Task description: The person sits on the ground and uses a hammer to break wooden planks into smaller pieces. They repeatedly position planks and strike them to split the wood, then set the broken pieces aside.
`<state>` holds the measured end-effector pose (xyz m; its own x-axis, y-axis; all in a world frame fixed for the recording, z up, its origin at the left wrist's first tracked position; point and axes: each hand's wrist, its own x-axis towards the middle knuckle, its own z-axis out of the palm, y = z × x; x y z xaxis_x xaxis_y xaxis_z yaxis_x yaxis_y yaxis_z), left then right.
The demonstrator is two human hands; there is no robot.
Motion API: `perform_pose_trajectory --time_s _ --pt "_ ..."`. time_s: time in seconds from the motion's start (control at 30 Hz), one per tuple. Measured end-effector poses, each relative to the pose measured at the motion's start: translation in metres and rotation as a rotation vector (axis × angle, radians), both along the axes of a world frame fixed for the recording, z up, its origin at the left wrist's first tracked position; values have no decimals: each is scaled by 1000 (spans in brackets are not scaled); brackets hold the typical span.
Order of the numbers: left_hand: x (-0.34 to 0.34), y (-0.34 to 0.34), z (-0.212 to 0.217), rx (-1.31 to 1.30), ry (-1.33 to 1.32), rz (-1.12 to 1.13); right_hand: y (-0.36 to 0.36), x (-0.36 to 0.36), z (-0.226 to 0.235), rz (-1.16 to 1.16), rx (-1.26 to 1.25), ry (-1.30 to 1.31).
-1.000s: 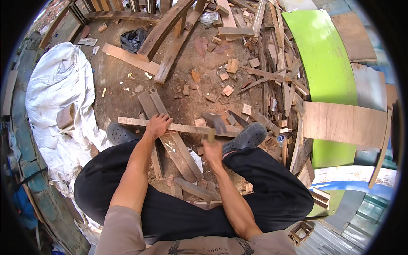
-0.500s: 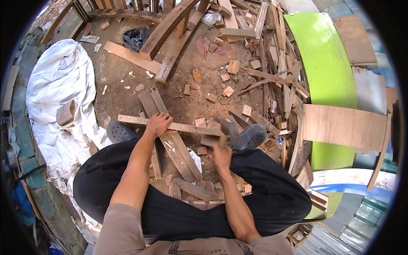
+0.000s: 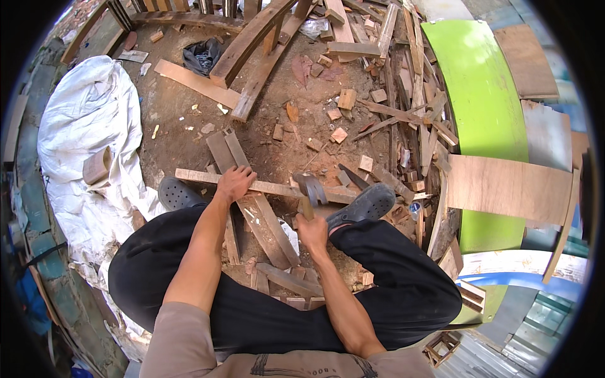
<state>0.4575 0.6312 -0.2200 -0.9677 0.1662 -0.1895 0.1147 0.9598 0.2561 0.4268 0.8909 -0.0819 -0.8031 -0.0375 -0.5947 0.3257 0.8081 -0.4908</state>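
since the earlier frame the hammer (image 3: 309, 188) had come down onto the wooden strip (image 3: 271, 187) | right hand (image 3: 313, 232): fingers closed around the handle, head at the strip's middle | left hand (image 3: 234, 184): fingers spread flat, pinning the strip across planks (image 3: 265, 220) | shoes (image 3: 368, 203) braced it against shifting

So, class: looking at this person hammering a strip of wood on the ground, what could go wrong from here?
1. The left hand presses on the wooden strip being struck, so a glancing hammer blow could hit its fingers.
2. The feet sit beside the strike point in soft clogs, poorly shielded from a miss.
3. Loose offcuts litter the ground and could cause a stumble.
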Motion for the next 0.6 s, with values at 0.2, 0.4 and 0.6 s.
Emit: perform_pose_trajectory --time_s 0.2,0.4,0.6 --pt "-3 2 1 9 1 -9 7 12 -25 -2 -309 447" --pt "-8 -1 6 -9 -30 -13 27 6 -38 81 79 49" --pt "-3 3 16 8 13 52 68 -5 7 -2 11 -154"
